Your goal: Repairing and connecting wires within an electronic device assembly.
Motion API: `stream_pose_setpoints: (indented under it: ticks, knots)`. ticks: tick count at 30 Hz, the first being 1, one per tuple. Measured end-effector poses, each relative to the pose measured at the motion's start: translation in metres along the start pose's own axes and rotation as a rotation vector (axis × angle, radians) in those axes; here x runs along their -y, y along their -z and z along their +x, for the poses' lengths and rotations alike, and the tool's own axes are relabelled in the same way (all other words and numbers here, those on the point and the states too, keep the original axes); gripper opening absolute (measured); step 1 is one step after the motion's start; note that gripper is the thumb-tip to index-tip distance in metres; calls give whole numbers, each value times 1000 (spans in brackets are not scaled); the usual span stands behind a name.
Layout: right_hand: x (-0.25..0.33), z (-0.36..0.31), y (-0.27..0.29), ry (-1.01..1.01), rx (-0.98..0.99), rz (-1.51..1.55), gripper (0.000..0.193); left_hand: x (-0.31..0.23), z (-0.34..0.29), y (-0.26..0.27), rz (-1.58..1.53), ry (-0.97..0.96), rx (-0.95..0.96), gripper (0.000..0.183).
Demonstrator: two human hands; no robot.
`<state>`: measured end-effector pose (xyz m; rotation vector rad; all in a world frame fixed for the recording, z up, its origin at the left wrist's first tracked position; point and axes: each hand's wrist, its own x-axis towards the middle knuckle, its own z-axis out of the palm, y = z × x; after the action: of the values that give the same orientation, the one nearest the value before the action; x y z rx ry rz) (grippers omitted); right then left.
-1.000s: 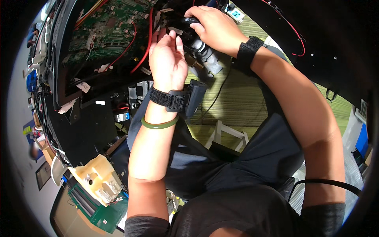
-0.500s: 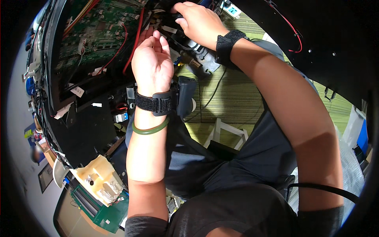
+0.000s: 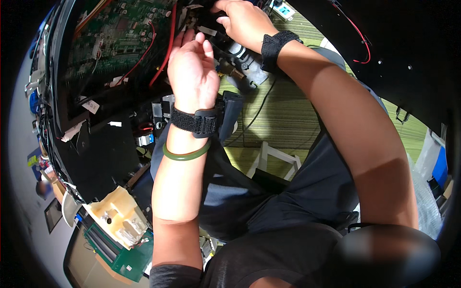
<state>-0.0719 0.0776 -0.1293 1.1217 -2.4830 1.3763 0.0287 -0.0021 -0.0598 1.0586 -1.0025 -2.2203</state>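
My left hand (image 3: 194, 72) is palm up beside the red cable (image 3: 171, 45), its palm bare and its fingers loosely bent toward a dark bundle of wires and connectors (image 3: 191, 19). Just right of it, my right hand (image 3: 246, 23) reaches into the same dark interior, back of the hand up. Its thumb and fingers bend inward; whatever they pinch is lost in shadow. A small white label (image 3: 207, 30) hangs between the two hands. Left of them, a green circuit board (image 3: 125, 41) is mounted in the black housing (image 3: 96, 163).
Below the hands is a metal bracket with a brass-coloured fitting (image 3: 237, 73). A black panel (image 3: 403, 43) with a red and black wire rises at right. A white stool frame (image 3: 273, 158) stands between my legs on green carpet. A cream moulded part (image 3: 117, 216) sits lower left.
My left hand has shifted slightly right and up, its fingers a little more bent. My right hand has moved slightly farther into the housing. A blurred rounded patch now shows at the lower right.
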Motion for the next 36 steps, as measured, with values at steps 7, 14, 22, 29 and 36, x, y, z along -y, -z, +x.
stream_pose_setpoints:
  ticks: [7,14,22,29,36]
  knots:
    - [2,4,6,43,54,30,21,19,2,4,99,-25,-21,37]
    - [7,8,5,60,92,-16,18,23,-4,-3,-135,3,-66,44]
    - [12,8,10,72,73,-14,20,12,-19,-24,-478,30,-25,52]
    - [6,13,3,-87,176,-77,24,32,-17,8,-291,-26,-119,25]
    - [18,17,10,-145,202,-151,25,4,-18,35,8,-163,-62,18]
